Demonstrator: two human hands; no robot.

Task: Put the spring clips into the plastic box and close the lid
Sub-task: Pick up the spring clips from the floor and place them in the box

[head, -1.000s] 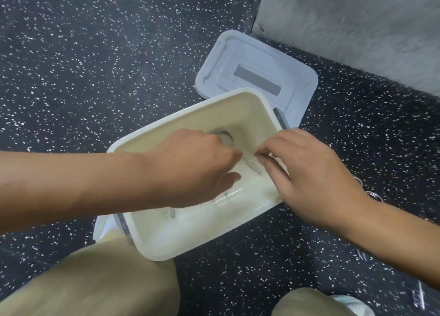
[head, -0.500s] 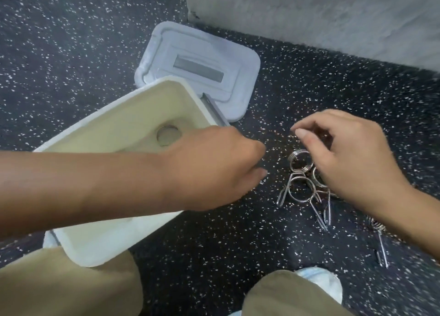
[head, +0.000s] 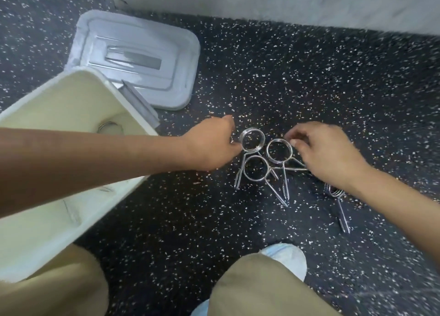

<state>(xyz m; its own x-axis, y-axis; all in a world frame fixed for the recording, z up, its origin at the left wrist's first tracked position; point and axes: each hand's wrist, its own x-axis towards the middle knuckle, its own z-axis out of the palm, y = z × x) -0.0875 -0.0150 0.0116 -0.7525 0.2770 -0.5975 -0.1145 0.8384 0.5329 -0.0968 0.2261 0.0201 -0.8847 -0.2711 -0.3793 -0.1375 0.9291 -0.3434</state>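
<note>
Both hands now off the plastic box [head: 71, 220], left hand [head: 209, 146] and right hand [head: 328, 153] perhaps pinching spring clips [head: 264, 158].

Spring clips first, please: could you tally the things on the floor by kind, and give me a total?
Spring clips on the floor: 4, three clustered and one apart
Spring clips in the box, at least: 1
Plastic box: 1
Lid: 1
Total: 7
</note>
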